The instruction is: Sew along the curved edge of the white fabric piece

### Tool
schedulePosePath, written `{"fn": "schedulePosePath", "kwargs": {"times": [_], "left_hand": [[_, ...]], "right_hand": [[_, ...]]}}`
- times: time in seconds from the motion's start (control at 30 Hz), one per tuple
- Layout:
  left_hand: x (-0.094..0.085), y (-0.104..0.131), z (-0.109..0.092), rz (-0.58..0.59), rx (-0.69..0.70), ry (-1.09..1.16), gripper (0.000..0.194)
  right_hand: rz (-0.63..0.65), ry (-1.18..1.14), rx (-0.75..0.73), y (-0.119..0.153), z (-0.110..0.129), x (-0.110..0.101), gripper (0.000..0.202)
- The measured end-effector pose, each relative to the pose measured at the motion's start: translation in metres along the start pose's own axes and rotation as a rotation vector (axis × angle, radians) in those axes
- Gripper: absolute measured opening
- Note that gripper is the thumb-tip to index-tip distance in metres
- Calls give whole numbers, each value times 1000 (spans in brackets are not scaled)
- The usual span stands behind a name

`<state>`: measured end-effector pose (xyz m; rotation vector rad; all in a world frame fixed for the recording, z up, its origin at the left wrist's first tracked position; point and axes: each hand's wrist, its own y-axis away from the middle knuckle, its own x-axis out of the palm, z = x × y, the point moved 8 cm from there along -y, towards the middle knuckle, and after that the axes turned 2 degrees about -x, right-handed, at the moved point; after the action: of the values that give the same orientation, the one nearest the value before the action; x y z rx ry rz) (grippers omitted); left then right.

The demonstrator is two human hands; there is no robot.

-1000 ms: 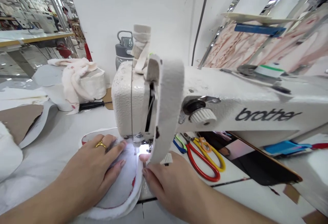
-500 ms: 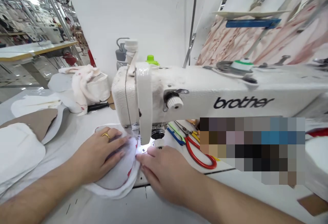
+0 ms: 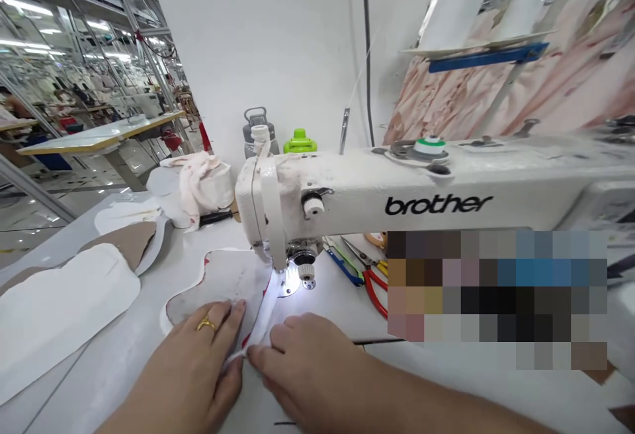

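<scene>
A padded fabric piece [image 3: 225,272], pale grey with a white border and small red marks along its edges, lies under the needle area of a white sewing machine [image 3: 342,189]. My left hand [image 3: 193,354], with a gold ring, rests on its near part; the fingers are on top and the thumb is at the near edge, the cloth edge between them. My right hand [image 3: 312,364] is closed, pinching the near right corner of the piece between thumb and forefinger. Light from the machine falls on the metal needle plate [image 3: 288,287]. Both hands hide the piece's near end.
White and brown cut pieces [image 3: 74,295] lie at the left, with a cloth bundle [image 3: 198,186] behind. Red-handled scissors [image 3: 373,288] and blue tweezers [image 3: 344,266] lie under the machine arm. Bottles [image 3: 299,143] stand behind it. A pixelated patch covers the right side.
Both hands have moved toward me, away from the needle, to the piece's near end. More of the fabric piece shows, and its near edge is now lifted. The camera view has shifted.
</scene>
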<state>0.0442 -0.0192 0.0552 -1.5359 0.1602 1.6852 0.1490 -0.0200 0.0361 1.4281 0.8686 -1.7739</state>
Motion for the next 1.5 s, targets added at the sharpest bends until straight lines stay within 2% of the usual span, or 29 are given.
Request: {"fn": "schedulePosePath", "kwargs": {"times": [0.1, 0.2, 0.27, 0.37, 0.47, 0.57, 0.67, 0.77, 0.9, 0.97, 1.0, 1.03, 1.1, 1.23, 1.27, 1.3, 1.33, 1.4, 1.43, 1.5], "left_hand": [[-7, 9, 5, 13, 34, -29, 45], [-13, 20, 13, 42, 35, -36, 48], [-19, 27, 15, 33, 35, -42, 51], [-22, 34, 16, 51, -2, -13, 55], [-16, 37, 22, 92, -168, 88, 49], [-3, 36, 28, 116, -328, 167, 45], [2, 32, 36, 109, -352, 173, 34], [-16, 30, 64, 51, -371, 147, 32], [-61, 26, 127, -118, -552, -16, 34], [-69, 20, 149, -153, -604, -77, 33], [-66, 17, 153, -136, -593, -86, 34], [-58, 14, 152, -101, -556, -84, 36], [-36, 11, 137, -3, -433, -57, 39], [-8, 19, 69, 56, -240, 26, 56], [-1, 21, 49, 103, -198, 124, 65], [9, 22, 32, 207, -202, 247, 69], [21, 25, 23, 330, -288, 352, 70], [29, 23, 17, 372, -415, 381, 64], [31, 23, 21, 371, -472, 404, 55], [29, 29, 47, 331, -581, 466, 36]], "right_hand": [[-3, 27, -135, -2, 17, 9, 21], [-53, 20, -262, -2, 31, 11, 7], [-78, -7, -198, -3, 24, 6, 11], [-101, -62, 38, -4, -1, -5, 16], [-90, -69, 171, -4, -13, -9, 22], [-33, -45, 137, -6, -5, -3, 24], [-4, -17, 74, -8, 4, 2, 21], [12, -11, 90, -9, 3, 4, 19], [64, -6, 79, -10, 1, 5, 19], [74, -13, 67, -9, 2, 4, 21], [68, -21, 70, -9, 2, 3, 22], [54, -29, 79, -8, 1, 2, 22], [23, -51, 93, -7, -2, -1, 19], [-35, -141, 118, -3, -11, -4, 14], [-55, -172, 138, -2, -15, -4, 14], [-78, -204, 168, 0, -19, -4, 15], [-99, -234, 195, 1, -23, -3, 16], [-135, -283, 236, 5, -29, 0, 16], [-145, -291, 227, 5, -31, 2, 18], [-167, -299, 182, 4, -34, 4, 21]]}}
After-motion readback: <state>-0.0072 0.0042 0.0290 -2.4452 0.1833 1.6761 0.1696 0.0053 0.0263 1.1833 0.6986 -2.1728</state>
